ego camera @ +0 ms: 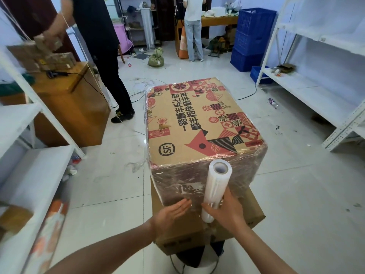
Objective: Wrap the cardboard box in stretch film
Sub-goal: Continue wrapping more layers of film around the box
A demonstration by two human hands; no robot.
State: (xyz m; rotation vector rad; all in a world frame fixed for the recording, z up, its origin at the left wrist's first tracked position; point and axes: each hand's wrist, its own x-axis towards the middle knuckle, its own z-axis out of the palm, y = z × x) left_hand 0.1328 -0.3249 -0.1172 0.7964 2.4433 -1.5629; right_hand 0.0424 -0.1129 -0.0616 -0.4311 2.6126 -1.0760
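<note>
The cardboard box stands in the middle of the room, resting on a second, plain cardboard box beneath it, which in turn sits on a support that is mostly hidden. The top face of the upper box is printed with red and black patterns, a line of characters and a round logo. Stretch film covers the near side face and the left side face, where it appears wrinkled and glossy; the film edge reaches up to the top rim. The right hand is closed around the lower part of the film roll, fingers wrapped round the tube, and holds it nearly upright against the near face of the box, with the hollow core end pointing up just below the top edge. The left hand is fully open, fingers extended and together, holding nothing; its fingertips lie at the lower part of the film-covered near face, just beside the roll. White shelving lines the right wall, and further white shelving stands on the left. Blue crates are stacked at the far right. A person in dark clothing stands at a wooden bench on the left, and another person stands at the far end of the room. The floor is light tile with scattered debris.
</note>
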